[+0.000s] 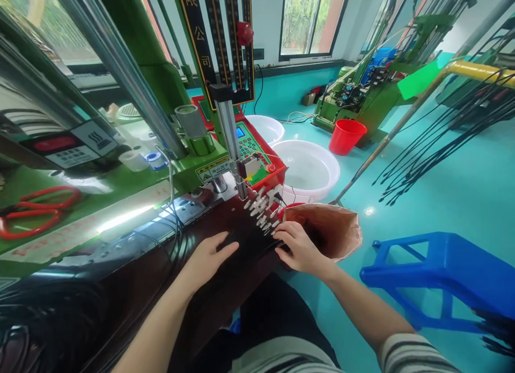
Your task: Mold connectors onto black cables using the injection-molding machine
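A bundle of black cables with silvery metal ends (262, 212) lies on the dark brown worktable (231, 292), the ends fanned out toward the machine. My left hand (209, 260) rests over the dark cables, thumb and forefinger spread apart, the other fingers partly hidden. On the bundle's right side is my right hand (300, 248), its fingers bent and its fingertips beside the metal ends. A gap shows between its thumb and fingers. Contact with single cables is hard to make out.
A green press (161, 83) with a red control box (273, 177) stands ahead. Brown paper lines a bin (341, 231) right of the table. White tubs (311, 166), a red bucket (346, 137) and a blue stool (442, 265) stand on the floor. Red-handled scissors (36, 212) lie left.
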The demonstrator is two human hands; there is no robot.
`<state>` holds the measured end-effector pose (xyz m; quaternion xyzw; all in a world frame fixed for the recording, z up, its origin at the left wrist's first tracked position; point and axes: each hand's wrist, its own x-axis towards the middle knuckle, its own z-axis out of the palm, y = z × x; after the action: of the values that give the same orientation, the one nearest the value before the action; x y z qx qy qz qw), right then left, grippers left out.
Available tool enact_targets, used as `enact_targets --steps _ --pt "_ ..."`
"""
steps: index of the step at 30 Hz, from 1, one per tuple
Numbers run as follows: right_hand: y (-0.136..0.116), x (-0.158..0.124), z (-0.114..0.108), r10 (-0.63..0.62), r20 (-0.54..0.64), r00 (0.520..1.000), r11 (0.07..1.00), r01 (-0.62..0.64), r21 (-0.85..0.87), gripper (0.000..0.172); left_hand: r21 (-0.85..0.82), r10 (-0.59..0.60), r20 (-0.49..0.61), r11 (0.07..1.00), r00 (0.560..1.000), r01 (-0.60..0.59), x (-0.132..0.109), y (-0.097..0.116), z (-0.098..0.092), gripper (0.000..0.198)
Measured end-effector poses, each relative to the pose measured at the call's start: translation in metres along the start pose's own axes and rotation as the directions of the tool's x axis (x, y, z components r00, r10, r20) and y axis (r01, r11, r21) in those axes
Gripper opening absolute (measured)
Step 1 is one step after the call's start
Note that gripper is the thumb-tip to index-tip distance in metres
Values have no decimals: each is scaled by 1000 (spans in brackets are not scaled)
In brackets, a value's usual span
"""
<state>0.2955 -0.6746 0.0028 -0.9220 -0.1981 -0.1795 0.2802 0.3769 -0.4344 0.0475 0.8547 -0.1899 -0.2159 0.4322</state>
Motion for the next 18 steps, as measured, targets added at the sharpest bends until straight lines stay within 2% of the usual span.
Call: enact_targets --steps 4,6,7,9,11,13,14,16,18 --pt "-12 9 -9 47 -70 996 989 -37 144 20 -176 35 16 984 999 -32 -16 16 -16 31" --pt "-24 19 -12 139 -114 984 933 -92 348 17 -204 58 -12 977 998 -60 -22 23 -20 31" --pt "-31 25 -11 197 -102 975 864 -124 487 17 -209 67 -23 975 997 -71 -25 26 -21 31" --pt "-44 41 -5 293 -9 956 624 -184 760 20 -210 72 -34 975 997 -78 -28 27 -22 32" --pt "-56 60 4 336 99 937 284 -201 938 27 -204 73 -44 976 996 -80 -29 27 -24 33" --pt "-64 78 14 340 179 923 -31 -180 983 31 -205 69 -69 975 995 -82 -29 25 -25 33" --pt "-68 85 18 341 213 916 -151 -170 974 31 -212 63 -83 974 995 -79 -29 25 -26 34" --pt "-72 97 23 354 269 896 -291 -167 942 29 -223 50 -83 972 995 -68 -29 27 -29 33" --pt "-73 103 25 373 289 881 -310 -175 934 27 -232 53 -63 970 997 -66 -29 30 -30 30"
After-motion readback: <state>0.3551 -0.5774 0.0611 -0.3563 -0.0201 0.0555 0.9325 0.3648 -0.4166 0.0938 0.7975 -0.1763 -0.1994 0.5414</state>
